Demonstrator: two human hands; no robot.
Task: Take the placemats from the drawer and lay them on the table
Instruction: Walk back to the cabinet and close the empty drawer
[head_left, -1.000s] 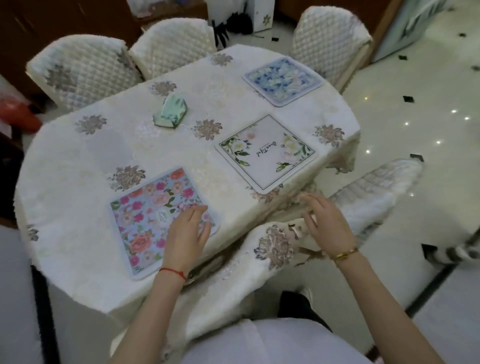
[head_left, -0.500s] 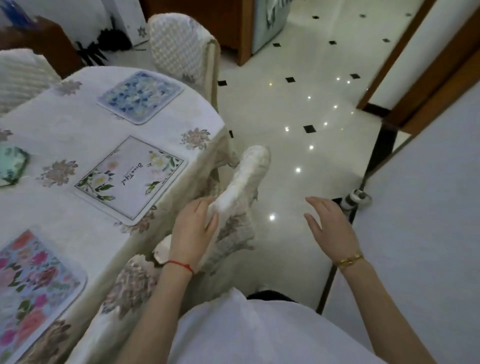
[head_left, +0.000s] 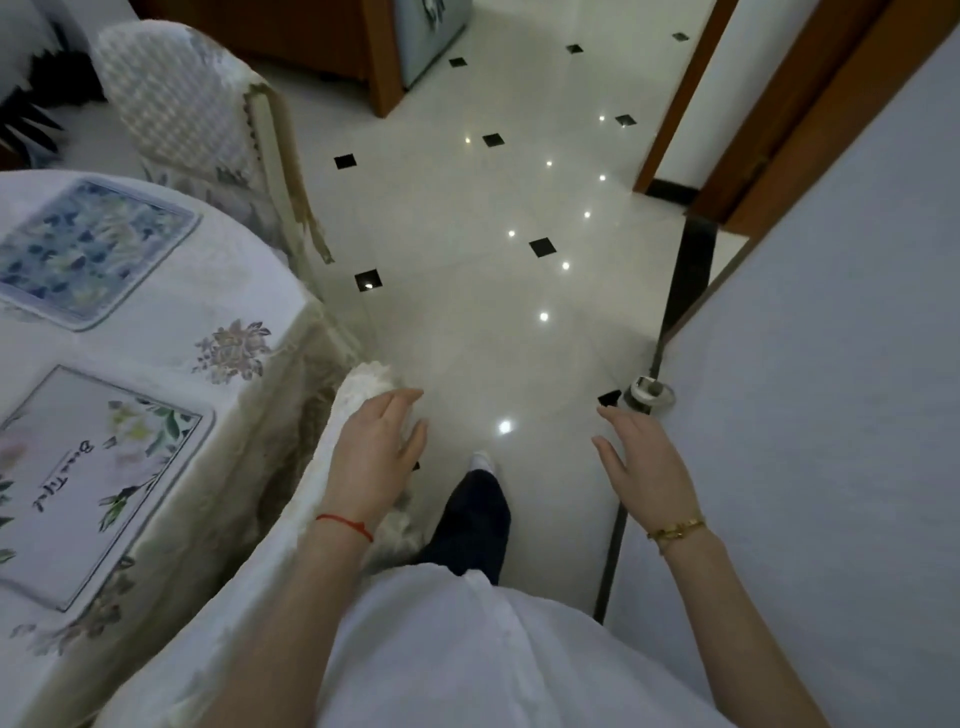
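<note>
Left hand: the left hand (head_left: 375, 456) lay at about 6 o'clock in the view, resting on the top edge of a white-covered chair back (head_left: 332, 447), fingers relaxed and loosely spread, pinching nothing; a red string circled its wrist.
Right hand: the right hand (head_left: 643, 467) hung in the air at about 4 o'clock, palm turned inward, fingers straight and slightly apart, its grip spread and holding nothing; a gold bracelet sat on the wrist.
Placemats: the blue floral placemat (head_left: 85, 249) lay flat on the bench at about 9 o'clock; the white floral placemat (head_left: 88, 478) with cursive lettering lay flat nearer the person at about 8 o'clock, well apart from both hands.
Bench: the bench (head_left: 156, 332) carried a white tablecloth with printed flower clusters, its edge just beside the chair back.
Far chair: a quilted chair (head_left: 182, 109) stood at about 11 o'clock, beyond the bench.
Floor: the glossy tiled floor (head_left: 467, 312) with small black diamond insets ran toward 12 o'clock.
Person: a dark trouser leg (head_left: 475, 514) and a light shoe stood between the hands.
Wall side: a pale wall (head_left: 831, 364) filled 3 o'clock, a round door stopper (head_left: 649, 395) at its foot.
</note>
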